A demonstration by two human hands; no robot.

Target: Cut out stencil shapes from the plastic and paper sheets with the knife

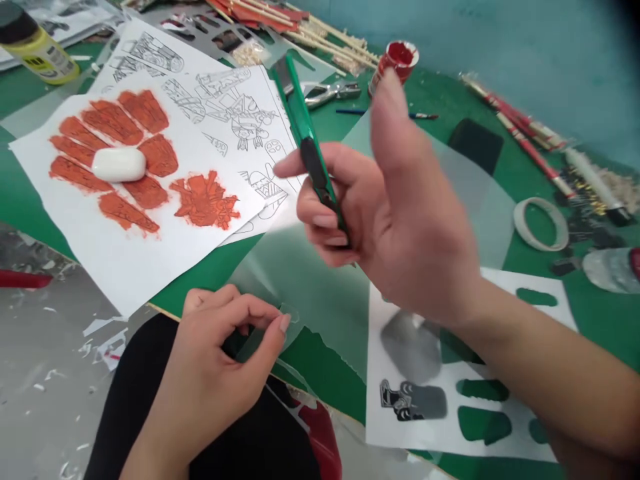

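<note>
My right hand (395,220) is raised over the green table (210,273), fingers curled round a green and black craft knife (313,157) whose tip points up and away. My left hand (220,360) is near the table's front edge, pinching a small clear plastic cut-out (287,320) between thumb and fingers. A translucent plastic sheet (310,280) lies between the two hands. To the left lies white paper with orange painted shapes (125,147) and a white oval stone (119,164) resting on it.
Line-drawing sheets (235,113) lie behind the painted paper. Pliers (330,92), an open red paint pot (399,59), bamboo sticks (320,37), a tape ring (541,223) and a yellow glue bottle (37,47) lie around. A cut-out stencil sheet (450,407) lies at front right.
</note>
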